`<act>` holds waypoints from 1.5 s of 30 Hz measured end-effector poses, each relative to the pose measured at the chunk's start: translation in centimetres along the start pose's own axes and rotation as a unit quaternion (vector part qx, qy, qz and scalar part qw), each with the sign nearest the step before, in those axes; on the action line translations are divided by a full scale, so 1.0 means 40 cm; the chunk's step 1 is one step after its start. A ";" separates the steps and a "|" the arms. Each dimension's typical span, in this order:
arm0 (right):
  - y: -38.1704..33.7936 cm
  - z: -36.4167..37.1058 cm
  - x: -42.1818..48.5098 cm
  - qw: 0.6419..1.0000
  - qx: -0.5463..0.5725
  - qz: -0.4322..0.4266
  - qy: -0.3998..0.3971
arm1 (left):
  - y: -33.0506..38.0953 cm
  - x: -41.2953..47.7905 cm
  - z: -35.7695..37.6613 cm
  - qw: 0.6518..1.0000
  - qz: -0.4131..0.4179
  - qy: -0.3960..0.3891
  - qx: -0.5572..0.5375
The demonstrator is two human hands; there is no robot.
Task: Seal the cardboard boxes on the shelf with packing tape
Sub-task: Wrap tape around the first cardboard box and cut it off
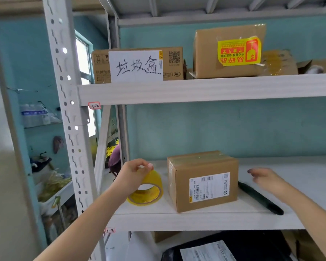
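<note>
1. The left hand point(135, 171) grips the top of the yellow tape roll point(149, 192) with curled fingers point(149, 165); the roll stands on the shelf point(196, 221).
2. The cardboard box point(201, 180) sits just right of the roll.
3. The right hand point(263, 176) hovers right of the box with its fingers loosely open, above a black pen point(260, 198).

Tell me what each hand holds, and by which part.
The left hand grips the tape roll at the top of its rim. The right hand holds nothing, hovering open to the right of the box.
</note>
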State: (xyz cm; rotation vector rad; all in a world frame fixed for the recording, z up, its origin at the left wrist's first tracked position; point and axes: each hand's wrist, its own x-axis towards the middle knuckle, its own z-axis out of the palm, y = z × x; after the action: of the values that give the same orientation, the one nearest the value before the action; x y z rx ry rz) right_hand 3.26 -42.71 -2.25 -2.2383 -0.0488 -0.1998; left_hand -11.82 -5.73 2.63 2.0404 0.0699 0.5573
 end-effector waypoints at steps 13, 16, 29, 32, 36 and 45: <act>-0.500 0.169 -0.344 0.957 0.051 -0.259 -0.120 | 0.138 -0.076 0.042 0.991 0.113 0.034 0.060; -0.488 0.162 -0.324 0.948 0.158 -0.204 -0.184 | 0.140 -0.085 0.036 0.991 0.110 0.044 0.055; -0.483 0.199 -0.327 0.901 0.346 -0.141 -0.221 | 0.129 -0.088 0.025 0.990 0.108 0.035 0.083; -0.488 0.200 -0.326 0.892 0.371 -0.137 -0.221 | 0.115 -0.083 0.021 0.987 0.139 0.039 0.075; -0.487 0.190 -0.326 0.887 0.375 -0.133 -0.235 | 0.089 -0.084 -0.037 0.984 0.116 -0.132 0.015; -0.499 0.170 -0.350 0.871 0.385 -0.179 -0.246 | 0.077 -0.117 -0.096 0.969 0.179 -0.105 0.136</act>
State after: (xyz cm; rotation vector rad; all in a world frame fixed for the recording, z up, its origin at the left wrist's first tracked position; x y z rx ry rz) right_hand -11.77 -24.43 6.77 -1.4061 -0.7014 0.1810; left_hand -18.11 -5.49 5.12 2.3874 -0.3748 0.5720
